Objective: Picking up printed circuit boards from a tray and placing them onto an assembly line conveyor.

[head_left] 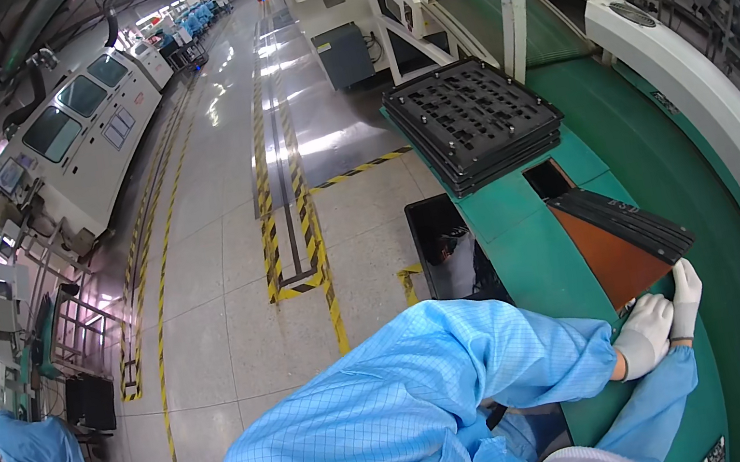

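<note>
My right hand [688, 300], in a white glove, is at the near corner of a tilted orange-brown board [604, 255] with thick black strips [628, 220] along its upper side. Its fingers point up and press against that corner. Just left of it, my left hand [647, 336], gloved too, is closed at the board's lower edge. Its fingertips are partly hidden, and what they hold cannot be made out. Under the board lies the green bench top [516, 226]. Farther along the bench sits a stack of black trays [472, 111] with many cut-outs.
A green conveyor belt [673, 170] runs along the right, with a white curved machine housing [697, 78] beyond it. Left of the bench, a black bin [442, 253] holds clear plastic. Yellow-black tape [299, 289] marks the floor. Large white machines [80, 133] line the far left.
</note>
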The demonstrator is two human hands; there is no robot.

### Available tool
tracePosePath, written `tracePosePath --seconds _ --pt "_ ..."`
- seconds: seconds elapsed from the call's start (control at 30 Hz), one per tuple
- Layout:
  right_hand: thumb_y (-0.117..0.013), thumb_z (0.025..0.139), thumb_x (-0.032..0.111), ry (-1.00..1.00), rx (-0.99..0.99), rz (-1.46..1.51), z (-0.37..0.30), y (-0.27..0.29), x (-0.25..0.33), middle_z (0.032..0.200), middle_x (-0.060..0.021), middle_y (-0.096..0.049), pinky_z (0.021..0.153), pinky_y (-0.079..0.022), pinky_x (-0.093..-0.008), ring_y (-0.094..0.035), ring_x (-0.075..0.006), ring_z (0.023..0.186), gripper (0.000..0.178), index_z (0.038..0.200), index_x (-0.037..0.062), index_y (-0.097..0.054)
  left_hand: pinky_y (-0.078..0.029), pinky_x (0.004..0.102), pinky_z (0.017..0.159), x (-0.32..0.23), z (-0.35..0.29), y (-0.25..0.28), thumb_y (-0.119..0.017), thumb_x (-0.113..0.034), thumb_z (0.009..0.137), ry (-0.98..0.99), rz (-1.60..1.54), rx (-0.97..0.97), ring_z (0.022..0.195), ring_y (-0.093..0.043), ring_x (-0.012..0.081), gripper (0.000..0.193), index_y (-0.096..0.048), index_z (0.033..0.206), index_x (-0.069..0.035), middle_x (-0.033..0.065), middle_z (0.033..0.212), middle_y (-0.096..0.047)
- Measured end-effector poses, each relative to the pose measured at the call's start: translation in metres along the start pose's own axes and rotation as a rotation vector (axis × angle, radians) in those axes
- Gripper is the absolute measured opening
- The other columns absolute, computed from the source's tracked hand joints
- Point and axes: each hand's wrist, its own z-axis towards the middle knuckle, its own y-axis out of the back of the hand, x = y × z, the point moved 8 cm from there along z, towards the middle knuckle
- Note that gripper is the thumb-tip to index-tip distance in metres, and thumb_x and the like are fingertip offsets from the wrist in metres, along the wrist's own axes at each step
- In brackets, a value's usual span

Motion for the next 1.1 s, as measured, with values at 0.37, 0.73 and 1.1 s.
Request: tracePosePath --seconds 0.37,0.73,1.1 --pt "-0.053 0.103 0.026 -0.008 0.034 -0.024 0.001 0.006 -0.022 0.106 -0.0116 -0.068 0.084 -0.049 -0.0318 -0.06 -0.018 0.095 0.037 0.116 -0.0075 -0.062 -0.036 0.0452 0.106 0.007 0.001 -0.005 -0.061 -0.007 0.074 0.052 -0.131 -0.065 0.116 -0.049 0.0372 0.039 -0.051 0.11 0.004 0.0196 0.111 -0.054" --pt "-0.061 0.098 0.028 -0.09 0.054 0.112 -0.001 0.012 -0.055 0.105 -0.0091 -0.068 0.079 -0.051 -0.0316 -0.06 -0.0159 0.091 0.038 0.113 -0.0064 -0.062 -0.037 0.0447 0.109 0.015 -0.001 -0.017 -0.061 -0.005 0.074 0.155 -0.205 0.05 0.123 -0.048 0.0392 0.058 -0.046 0.129 0.006 0.0214 0.124 -0.052" --pt "-0.057 0.1 0.026 -0.19 0.005 0.156 -0.006 0.018 -0.086 0.105 -0.0087 -0.068 0.08 -0.05 -0.0304 -0.059 -0.0153 0.092 0.034 0.114 -0.0051 -0.062 -0.038 0.0439 0.107 0.01 -0.001 -0.006 -0.065 -0.007 0.074 0.131 -0.215 0.079 0.12 -0.049 0.0381 0.053 -0.047 0.122 0.004 0.0197 0.12 -0.052"
